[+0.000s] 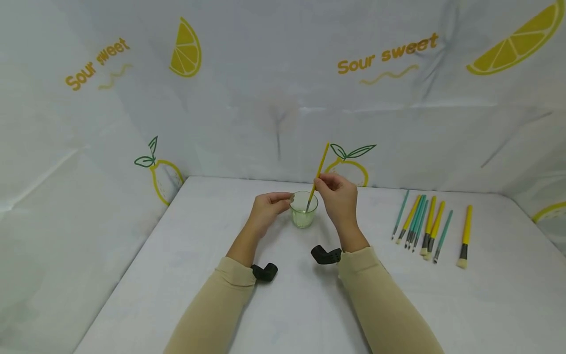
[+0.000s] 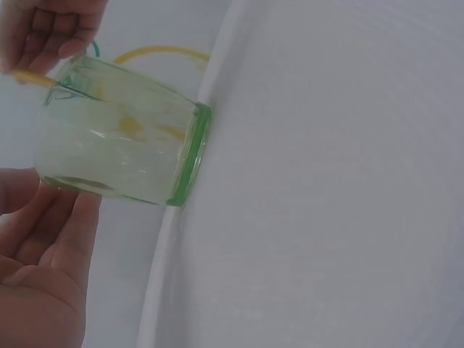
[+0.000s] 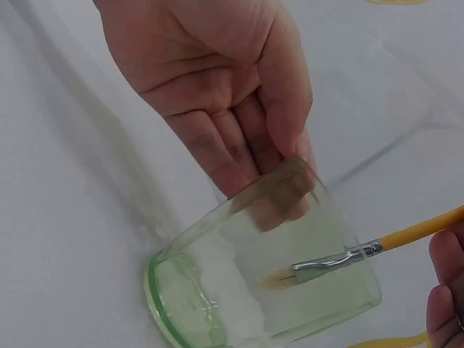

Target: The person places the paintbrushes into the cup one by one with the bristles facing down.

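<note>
A pale green clear glass [image 1: 302, 220] with a thick green base [image 2: 190, 156] stands upright on the white cloth. At its left side my left hand [image 1: 266, 210] holds it near the rim, thumb by the edge and fingertips along the wall. My right hand [image 1: 342, 199] pinches a thin paintbrush [image 1: 323, 160] by its yellow handle. The brush slants down into the glass, its silver ferrule [image 3: 330, 264] crossing the rim. Its pale bristles [image 3: 278, 280] are inside, above the base. Most of the right hand lies outside the right wrist view.
Right of the hands, several paintbrushes lie in a loose row, some with yellow handles [image 1: 429, 223], some teal [image 1: 443, 236]. One wider yellow brush [image 1: 466, 233] lies apart at the far right. A lemon-printed white sheet [image 1: 265, 88] hangs behind the table's back edge.
</note>
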{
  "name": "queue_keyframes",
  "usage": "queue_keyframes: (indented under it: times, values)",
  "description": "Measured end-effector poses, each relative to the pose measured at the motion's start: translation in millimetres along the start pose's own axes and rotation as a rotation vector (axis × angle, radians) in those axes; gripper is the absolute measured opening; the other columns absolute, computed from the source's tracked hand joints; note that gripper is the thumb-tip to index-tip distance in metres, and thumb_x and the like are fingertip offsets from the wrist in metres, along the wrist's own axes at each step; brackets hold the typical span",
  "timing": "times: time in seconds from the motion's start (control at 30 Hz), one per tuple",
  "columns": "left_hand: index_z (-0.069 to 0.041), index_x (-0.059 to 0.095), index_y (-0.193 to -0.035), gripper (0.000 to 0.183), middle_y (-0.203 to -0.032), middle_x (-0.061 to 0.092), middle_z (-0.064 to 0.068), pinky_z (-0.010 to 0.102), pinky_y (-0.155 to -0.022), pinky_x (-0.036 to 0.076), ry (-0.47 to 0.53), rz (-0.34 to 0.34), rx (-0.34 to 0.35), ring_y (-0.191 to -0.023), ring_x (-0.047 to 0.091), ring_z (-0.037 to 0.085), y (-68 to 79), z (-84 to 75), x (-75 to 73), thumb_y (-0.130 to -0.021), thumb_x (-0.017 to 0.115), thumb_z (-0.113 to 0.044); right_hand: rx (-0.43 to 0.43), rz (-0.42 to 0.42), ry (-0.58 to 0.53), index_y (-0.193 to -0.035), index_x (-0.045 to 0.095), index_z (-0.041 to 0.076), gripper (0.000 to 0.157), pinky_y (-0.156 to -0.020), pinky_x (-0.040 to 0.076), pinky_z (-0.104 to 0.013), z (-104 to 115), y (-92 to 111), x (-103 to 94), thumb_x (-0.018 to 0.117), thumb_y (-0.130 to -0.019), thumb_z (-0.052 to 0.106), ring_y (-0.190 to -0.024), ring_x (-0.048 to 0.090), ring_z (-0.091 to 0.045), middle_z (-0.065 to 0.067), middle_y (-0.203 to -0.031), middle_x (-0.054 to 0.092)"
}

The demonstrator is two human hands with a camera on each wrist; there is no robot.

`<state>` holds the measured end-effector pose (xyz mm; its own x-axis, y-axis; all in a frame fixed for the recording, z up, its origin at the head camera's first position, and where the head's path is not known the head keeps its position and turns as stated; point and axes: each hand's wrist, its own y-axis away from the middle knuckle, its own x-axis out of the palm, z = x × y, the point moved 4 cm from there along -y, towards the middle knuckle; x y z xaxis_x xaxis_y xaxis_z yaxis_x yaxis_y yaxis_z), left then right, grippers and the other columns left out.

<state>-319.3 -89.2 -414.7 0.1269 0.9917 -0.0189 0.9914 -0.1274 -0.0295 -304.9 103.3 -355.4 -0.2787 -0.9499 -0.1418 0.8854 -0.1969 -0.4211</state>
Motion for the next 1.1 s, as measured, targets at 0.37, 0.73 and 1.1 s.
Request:
queue_keyframes:
  times: [0.37,0.73,1.1]
  values:
    - [-0.001,0.071,-0.116,0.026,-0.119,0.07,0.012,0.029,-0.094,0.056,0.009,0.004,-0.018,-0.11,0.067,0.022,-0.5,2.4,1.7,-0.092,0.066,-0.009,0.181,0.026,0.0,-0.101,0.074,0.004,0.022,-0.067,0.054,-0.017,-34,-4,5.9,0.074,-0.088,0.022,-0.077,0.066,-0.009,-0.008,-0.092,0.073]
    - [0.0,0.071,-0.117,0.027,-0.12,0.069,0.016,0.028,-0.093,0.056,0.013,0.018,-0.008,-0.113,0.065,0.026,-1.8,1.1,1.3,-0.091,0.066,-0.009,0.32,0.105,0.054,-0.104,0.074,0.006,0.031,-0.074,0.05,-0.024,-44,-3,13.8,0.07,-0.09,0.033,-0.092,0.059,-0.015,-0.008,-0.102,0.069]
    - [0.0,0.071,-0.115,0.026,-0.117,0.071,0.015,0.027,-0.092,0.057,0.032,0.017,-0.004,-0.11,0.067,0.025,-1.6,1.3,1.0,-0.092,0.065,-0.008,0.327,0.176,0.085,-0.102,0.073,0.007,0.023,-0.073,0.049,-0.027,-50,0,22.9,0.068,-0.091,0.026,-0.091,0.059,-0.018,-0.008,-0.101,0.069]
